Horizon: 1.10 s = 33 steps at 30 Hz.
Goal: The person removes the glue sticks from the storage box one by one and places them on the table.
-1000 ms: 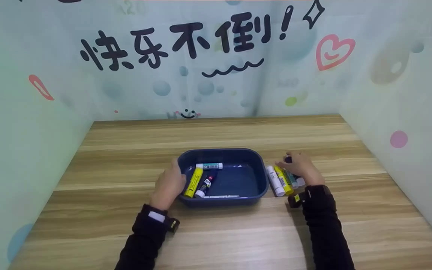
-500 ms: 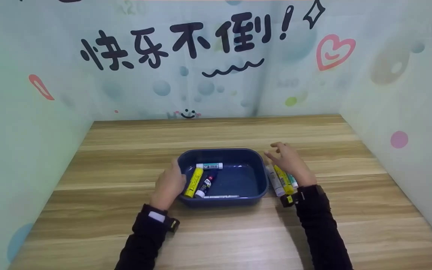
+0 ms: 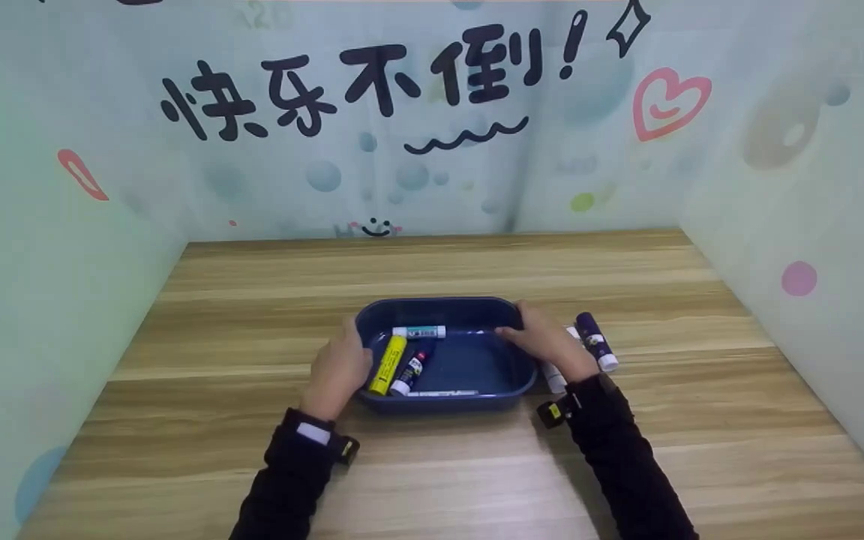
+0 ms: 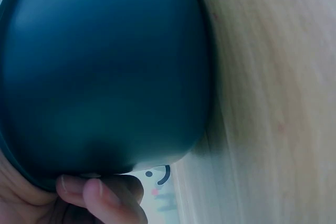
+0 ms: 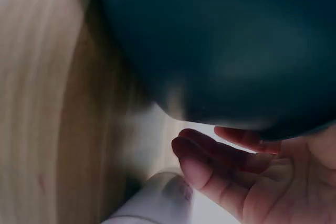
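A: Taking the tray (image 3: 439, 403) as dial, with twelve o'clock away from you, how do your hands stand?

B: The tray rests upright on the bench (image 3: 432, 487). My left hand (image 3: 340, 367) grips its end at nine o'clock, fingers curled. My right hand (image 3: 548, 341) straddles the rim at two o'clock, thumb inside, fingers outside, relaxed and loosely parted.

A: And the contents?

B: A white-and-teal tube (image 3: 418, 331) lies at ten, a yellow tube (image 3: 388, 366) near nine, a dark tube (image 3: 411, 371) at eight, and a slim white tube (image 3: 443, 393) at six.

A: Outside?

B: A white tube (image 3: 554, 379), partly hidden by my right hand, at four; a purple tube (image 3: 597, 343) at three.
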Each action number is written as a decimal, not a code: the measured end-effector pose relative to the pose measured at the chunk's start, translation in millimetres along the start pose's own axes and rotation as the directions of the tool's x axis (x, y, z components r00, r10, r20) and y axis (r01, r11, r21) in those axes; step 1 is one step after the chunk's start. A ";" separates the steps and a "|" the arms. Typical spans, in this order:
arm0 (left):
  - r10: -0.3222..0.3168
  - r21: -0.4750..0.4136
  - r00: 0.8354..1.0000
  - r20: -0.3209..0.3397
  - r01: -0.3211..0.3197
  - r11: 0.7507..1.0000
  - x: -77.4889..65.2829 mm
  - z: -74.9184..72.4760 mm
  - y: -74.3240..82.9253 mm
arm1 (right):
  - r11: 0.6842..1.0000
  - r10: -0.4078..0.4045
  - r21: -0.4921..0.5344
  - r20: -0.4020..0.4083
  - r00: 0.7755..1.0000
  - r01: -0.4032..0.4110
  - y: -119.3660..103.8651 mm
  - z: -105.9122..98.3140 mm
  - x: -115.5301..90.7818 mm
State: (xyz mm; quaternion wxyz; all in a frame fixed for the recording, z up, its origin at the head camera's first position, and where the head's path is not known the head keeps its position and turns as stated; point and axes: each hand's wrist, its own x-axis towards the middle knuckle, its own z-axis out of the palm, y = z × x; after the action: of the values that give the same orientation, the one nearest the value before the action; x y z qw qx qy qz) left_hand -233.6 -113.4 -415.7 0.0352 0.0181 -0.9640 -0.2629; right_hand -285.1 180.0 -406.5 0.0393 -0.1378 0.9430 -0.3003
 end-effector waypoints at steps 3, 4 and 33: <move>-0.017 -0.008 1.000 0.021 0.017 1.000 0.4 -0.3 0.5 | 1.000 0.014 -0.026 -0.018 1.000 -0.014 -1.0 1.1 -0.5; -0.023 -0.010 0.999 0.029 0.024 1.000 0.6 -0.5 0.4 | 0.999 0.020 -0.030 -0.019 1.000 -0.020 -1.8 1.1 -0.8; 0.272 0.230 0.916 -0.294 -0.209 0.951 3.0 3.9 4.2 | 0.968 0.118 0.212 0.075 0.990 -0.131 -10.9 10.1 -9.2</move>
State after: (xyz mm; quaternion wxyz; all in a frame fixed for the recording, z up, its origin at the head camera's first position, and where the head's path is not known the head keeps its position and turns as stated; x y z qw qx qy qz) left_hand -237.0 -107.9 -416.7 0.2223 -0.0550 -0.9611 -0.1547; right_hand -272.0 168.5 -408.5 0.1021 -0.0824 0.9098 -0.3937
